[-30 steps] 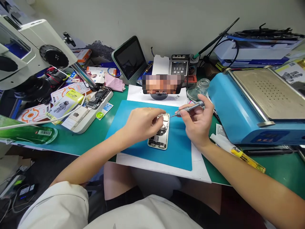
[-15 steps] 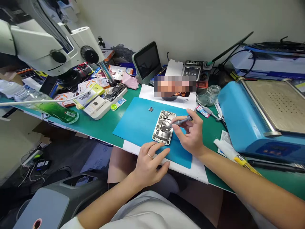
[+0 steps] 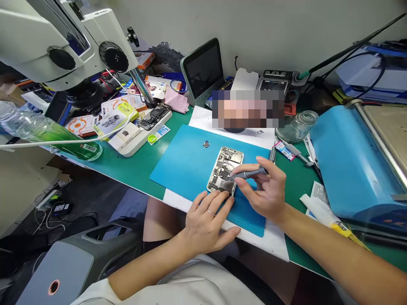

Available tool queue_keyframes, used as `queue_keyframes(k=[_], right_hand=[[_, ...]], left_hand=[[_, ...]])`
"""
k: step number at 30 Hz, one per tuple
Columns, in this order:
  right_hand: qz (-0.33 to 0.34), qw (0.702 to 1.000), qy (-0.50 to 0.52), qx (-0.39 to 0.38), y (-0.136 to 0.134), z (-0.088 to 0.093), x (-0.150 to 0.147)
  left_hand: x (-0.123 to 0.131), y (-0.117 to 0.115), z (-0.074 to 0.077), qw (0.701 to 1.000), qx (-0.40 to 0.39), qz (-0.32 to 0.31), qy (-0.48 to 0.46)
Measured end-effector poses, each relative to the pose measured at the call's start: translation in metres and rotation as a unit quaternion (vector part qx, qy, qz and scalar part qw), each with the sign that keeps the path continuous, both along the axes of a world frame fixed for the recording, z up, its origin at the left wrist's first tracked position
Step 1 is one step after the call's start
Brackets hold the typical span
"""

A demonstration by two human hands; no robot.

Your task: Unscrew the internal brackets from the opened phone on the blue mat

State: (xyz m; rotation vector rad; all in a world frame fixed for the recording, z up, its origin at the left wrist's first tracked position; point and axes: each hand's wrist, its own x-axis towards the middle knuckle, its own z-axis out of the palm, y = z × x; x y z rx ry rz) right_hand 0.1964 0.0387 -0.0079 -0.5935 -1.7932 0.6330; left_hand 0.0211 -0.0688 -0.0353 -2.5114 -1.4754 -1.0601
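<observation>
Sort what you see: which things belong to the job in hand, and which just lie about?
Likely part of the job: opened phone; grey tool in the right hand; blue mat beneath the phone.
Likely just lying about: plastic bottle; glass jar; yellow-and-white box.

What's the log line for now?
left hand: at phone's near edge | right hand: holds grey tool over phone | phone: opened, on mat

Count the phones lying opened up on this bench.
2: the near phone, on the blue mat; the far phone, on the white block left of the mat. Clutter may hide others.
</observation>
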Motion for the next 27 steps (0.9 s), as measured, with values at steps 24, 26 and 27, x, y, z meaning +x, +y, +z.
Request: queue_keyframes(k=[24,26,27], right_hand=[[-0.03,0.999,-0.029,0.009,-0.003,-0.002,-0.003],[-0.021,0.999,-0.031,0.023,-0.002,-0.003,-0.003],[-0.017,0.999,-0.032,0.028,-0.001,-0.004,-0.003]], left_hand=[[0.003,0.003,-0.003,0.998,0.058,0.01,-0.019],[0.005,0.004,-0.005,0.997,0.068,0.016,-0.019],[0.006,0.004,-0.005,0.997,0.073,0.019,-0.019]])
